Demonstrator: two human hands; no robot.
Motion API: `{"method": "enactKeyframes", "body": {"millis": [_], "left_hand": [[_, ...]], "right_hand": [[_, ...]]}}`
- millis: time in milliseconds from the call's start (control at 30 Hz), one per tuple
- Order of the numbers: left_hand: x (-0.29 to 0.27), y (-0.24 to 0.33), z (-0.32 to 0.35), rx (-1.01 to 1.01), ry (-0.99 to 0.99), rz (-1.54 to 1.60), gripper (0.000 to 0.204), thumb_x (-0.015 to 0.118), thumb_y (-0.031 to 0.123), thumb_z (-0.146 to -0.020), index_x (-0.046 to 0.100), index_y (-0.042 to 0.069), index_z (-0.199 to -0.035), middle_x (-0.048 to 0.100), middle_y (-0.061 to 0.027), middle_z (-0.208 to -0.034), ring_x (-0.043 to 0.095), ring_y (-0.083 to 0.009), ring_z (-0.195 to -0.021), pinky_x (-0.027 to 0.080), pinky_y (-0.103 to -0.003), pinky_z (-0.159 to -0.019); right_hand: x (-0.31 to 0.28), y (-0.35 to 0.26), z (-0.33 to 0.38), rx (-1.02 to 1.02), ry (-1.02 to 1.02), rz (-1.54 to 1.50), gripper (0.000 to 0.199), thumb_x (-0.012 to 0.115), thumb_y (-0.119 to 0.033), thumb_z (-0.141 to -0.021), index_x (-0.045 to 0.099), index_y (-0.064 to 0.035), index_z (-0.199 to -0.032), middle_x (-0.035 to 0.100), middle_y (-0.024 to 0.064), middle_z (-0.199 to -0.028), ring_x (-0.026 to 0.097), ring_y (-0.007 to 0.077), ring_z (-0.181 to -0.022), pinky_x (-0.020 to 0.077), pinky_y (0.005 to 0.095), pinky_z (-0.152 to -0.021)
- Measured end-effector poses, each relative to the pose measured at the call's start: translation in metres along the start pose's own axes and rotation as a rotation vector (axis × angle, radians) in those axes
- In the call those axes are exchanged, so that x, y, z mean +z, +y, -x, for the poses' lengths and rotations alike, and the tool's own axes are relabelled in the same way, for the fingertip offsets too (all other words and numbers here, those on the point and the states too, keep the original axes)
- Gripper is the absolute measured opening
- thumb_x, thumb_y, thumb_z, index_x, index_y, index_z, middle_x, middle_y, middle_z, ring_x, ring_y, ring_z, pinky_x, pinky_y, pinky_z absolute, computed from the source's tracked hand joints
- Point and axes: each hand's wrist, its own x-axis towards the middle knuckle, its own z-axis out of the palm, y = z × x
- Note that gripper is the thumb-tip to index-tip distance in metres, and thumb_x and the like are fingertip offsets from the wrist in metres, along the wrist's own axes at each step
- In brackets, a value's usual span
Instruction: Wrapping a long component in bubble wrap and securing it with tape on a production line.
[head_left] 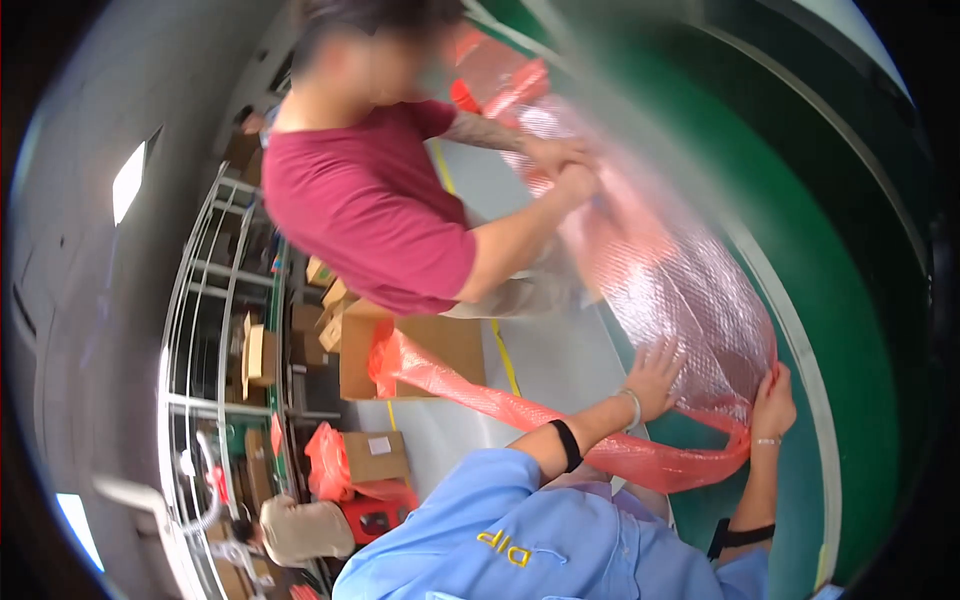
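Note:
A long bundle in pink bubble wrap [685,300], silvery where it catches the light, lies along a green work table. My left hand [655,380] rests flat on its near end with the fingers spread. At the bundle's near right corner, my right hand [775,405] is closed round a gathered edge of the wrap. From that corner a loose strip of pink bubble wrap [510,408] loops below my left wrist and runs left to a cardboard box. What the wrap encloses cannot be made out.
Across from me a co-worker in a maroon shirt [370,215] has both hands [575,175] on the bundle's far part. The table's green surface [850,350] extends right. At left stand an open cardboard box [440,345], metal racking [200,320] and another person [300,530].

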Motion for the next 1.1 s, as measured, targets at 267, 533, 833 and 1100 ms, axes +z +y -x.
{"method": "enactKeyframes", "body": {"millis": [267,533,833,1100], "left_hand": [[-0.013,0.000,0.006,-0.019,-0.087,-0.008,0.073,0.059,0.036,-0.075,0.028,0.007,-0.134,0.016,-0.0216,-0.141,0.020,-0.0404,-0.128,0.020,-0.056,-0.099],[-0.195,0.014,0.069,0.383,0.204,0.624,0.039,0.057,0.023,-0.083,0.050,0.004,-0.117,0.056,-0.0164,-0.108,0.054,-0.0322,-0.099,0.043,-0.039,-0.085],[-0.309,0.050,0.110,0.197,0.452,0.811,0.033,0.061,0.017,-0.079,0.056,0.004,-0.108,0.059,-0.0090,-0.100,0.057,-0.0205,-0.091,0.047,-0.031,-0.076],[-0.294,0.074,0.103,0.304,0.818,0.927,0.032,0.057,0.019,-0.081,0.055,0.004,-0.109,0.058,-0.0086,-0.101,0.057,-0.0197,-0.090,0.046,-0.032,-0.077]], "right_hand": [[0.008,-0.005,0.001,-0.049,0.034,0.058,0.022,0.049,-0.023,-0.085,0.051,-0.0136,-0.105,0.062,0.0077,-0.097,0.061,0.0301,-0.074,0.0484,0.0394,-0.058],[0.000,-0.003,0.008,-0.072,0.075,0.054,0.024,0.052,-0.026,-0.082,0.052,-0.0206,-0.106,0.064,0.0078,-0.083,0.061,0.0300,-0.062,0.0479,0.0413,-0.052],[-0.002,-0.011,-0.006,0.013,-0.035,0.084,0.022,0.052,-0.027,-0.081,0.053,-0.0155,-0.100,0.063,0.0108,-0.082,0.062,0.0299,-0.067,0.0485,0.0430,-0.056],[-0.006,0.013,-0.001,0.059,-0.131,0.105,0.027,0.046,-0.030,-0.085,0.050,-0.0130,-0.105,0.063,0.0138,-0.085,0.061,0.0339,-0.073,0.0476,0.0454,-0.065]]}}
